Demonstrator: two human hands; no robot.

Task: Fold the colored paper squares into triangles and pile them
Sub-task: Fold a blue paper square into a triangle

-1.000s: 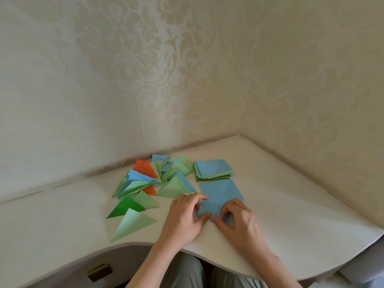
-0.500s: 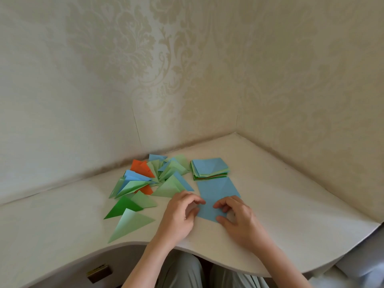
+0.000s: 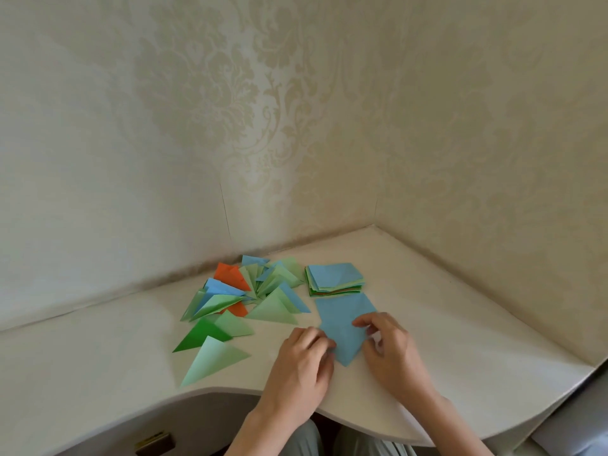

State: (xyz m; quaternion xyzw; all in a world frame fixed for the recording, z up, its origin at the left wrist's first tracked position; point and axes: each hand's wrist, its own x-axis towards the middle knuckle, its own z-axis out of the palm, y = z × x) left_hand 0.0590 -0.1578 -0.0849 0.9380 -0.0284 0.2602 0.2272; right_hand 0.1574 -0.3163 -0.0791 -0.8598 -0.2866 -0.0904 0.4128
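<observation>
Since a second ago the two hands have drawn apart to either side of the blue paper square (image 3: 345, 327), which now shows more of its face in the lower centre of the frame. The left hand (image 3: 301, 363) sits at the sheet's lower left edge with its fingers curled, pinching the paper's side corner. The right hand (image 3: 391, 350) rests at the sheet's right side with fingers bent over the edge; whether they pinch the paper or merely press on it cannot be told. Just above the sheet, touching its upper edge, lies the stack of unfolded squares (image 3: 335, 279), blue on top with green and orange edges beneath. To the left of centre spreads the loose pile of folded triangles (image 3: 253, 291) in light green, blue and orange, with a dark green triangle (image 3: 200, 335) and a pale green triangle (image 3: 214, 360) lying nearest the front edge. All rest on the white corner desk (image 3: 460, 324), set against pale wallpaper (image 3: 230, 110) with a damask pattern.
</observation>
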